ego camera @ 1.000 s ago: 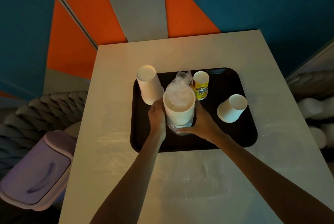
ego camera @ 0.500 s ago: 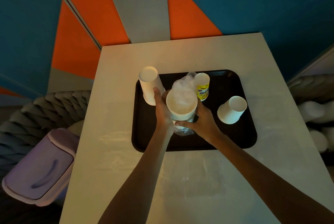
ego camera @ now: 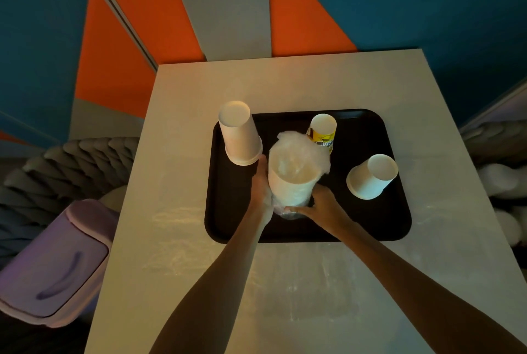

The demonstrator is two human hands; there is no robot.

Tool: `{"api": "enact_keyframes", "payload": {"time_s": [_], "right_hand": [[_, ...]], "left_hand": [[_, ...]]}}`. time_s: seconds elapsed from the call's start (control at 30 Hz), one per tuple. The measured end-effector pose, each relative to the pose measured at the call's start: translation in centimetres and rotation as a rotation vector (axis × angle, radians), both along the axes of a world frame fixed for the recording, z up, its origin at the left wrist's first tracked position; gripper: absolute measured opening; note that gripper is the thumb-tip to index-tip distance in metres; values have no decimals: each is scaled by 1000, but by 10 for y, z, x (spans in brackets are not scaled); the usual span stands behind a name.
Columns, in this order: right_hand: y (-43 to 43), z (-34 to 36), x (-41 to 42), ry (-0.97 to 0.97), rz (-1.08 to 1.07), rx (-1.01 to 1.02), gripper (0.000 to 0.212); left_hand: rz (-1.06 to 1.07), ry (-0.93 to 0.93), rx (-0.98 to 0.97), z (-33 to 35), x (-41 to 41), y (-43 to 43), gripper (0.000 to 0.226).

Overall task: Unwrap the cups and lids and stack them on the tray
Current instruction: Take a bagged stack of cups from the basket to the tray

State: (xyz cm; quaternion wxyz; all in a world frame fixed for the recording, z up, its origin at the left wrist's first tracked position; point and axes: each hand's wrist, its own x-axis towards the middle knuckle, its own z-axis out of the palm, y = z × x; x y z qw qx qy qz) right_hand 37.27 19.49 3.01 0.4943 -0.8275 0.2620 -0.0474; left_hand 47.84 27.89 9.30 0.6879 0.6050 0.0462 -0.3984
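**Left hand (ego camera: 260, 182) climbs the wrapped cups (ego camera: 291, 179), right hand (ego camera: 320, 206) drops to the bottom**

Left hand has gone up the 9 o'clock side of the wrapped cups. It holds them there, with its fingers curled round the back. A second ago it sat lower, near the bottom.

Right hand has slid down. Before, it was cupped round the 4 o'clock side. Now its fingers reach across the bottom at 6 o'clock and pinch the plastic wrap (ego camera: 288, 211), which is bunched up there.

These cups stand in the middle of the black tray (ego camera: 356, 228). Plastic still covers them, and a puff of it sticks up on top at 12 o'clock. So the wrap is not off yet. I think one hand keeps the cups steady while the other looks for a loose bit to pull. Pulling too hard could tip them over.

Nothing else on the tray has moved:
- The plain cups (ego camera: 239, 136) stand upside down at 10 o'clock.
- The yellow cup (ego camera: 322, 131) is at 12 o'clock.
- The white cup (ego camera: 370, 176) leans at 3 o'clock.

I cannot see any lids.

Beside the bench (ego camera: 185, 211), at 8 o'clock, sits a purple bin (ego camera: 51, 262). It looks like a good place for the plastic later.
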Motion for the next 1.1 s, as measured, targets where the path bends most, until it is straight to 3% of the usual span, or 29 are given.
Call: {"api": "enact_keyframes", "payload": {"time_s": [0.07,0.17,0.3,0.47,0.93,1.1], "right_hand": [[0,1,-2,36,16,-10,55],[-1,15,-2,8,30,-22,75],[-6,56,-6,-144,-27,54,98],[0,79,-2,-305,-61,52,85],[9,2,-9,-167,-81,123,68],[1,-1,-9,-86,-31,49,65]], "left_hand": [[-45,-53,114,-7,1,4,33],[-28,-175,179,-7,5,10,22],[72,-160,-11,27,14,12,21],[47,-90,-160,61,5,1,42],[115,56,-99,9,-15,-1,32],[27,-176,120,-15,-10,7,28]]}}
